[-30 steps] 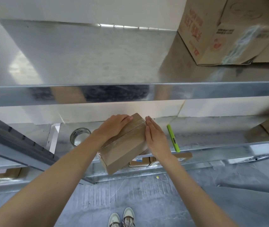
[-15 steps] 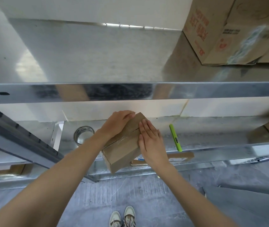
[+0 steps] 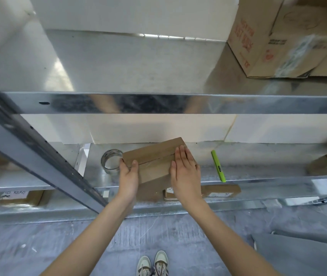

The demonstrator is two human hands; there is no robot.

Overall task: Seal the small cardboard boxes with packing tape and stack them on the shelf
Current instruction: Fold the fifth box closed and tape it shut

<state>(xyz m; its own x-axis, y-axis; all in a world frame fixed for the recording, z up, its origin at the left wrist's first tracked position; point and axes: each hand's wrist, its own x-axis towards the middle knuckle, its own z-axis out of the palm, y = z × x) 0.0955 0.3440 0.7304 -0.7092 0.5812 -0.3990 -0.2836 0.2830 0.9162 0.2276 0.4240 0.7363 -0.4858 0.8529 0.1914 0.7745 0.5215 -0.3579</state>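
Two hands work at the middle of the frame, above a pair of shoes at the bottom edge. The left hand grips the near-left end of the box, thumb over its top and fingers hidden behind the side. The right hand lies flat on the right part of the lid, fingers straight and together, holding nothing, pressing down on the glossy tape along the seam.

The box sits skewed on the middle shelf, its near corner overhanging the front lip. Judged from that, a hard press near the overhang could tip it to the floor, and uneven rubbing could leave the tape wrinkled or lifting.

Just left of the box lies a tape roll; right of it, well apart, a green marker. Below, the lower shelf holds flat boxes. At upper right, the top shelf carries a big carton, closed, its contents unseen.
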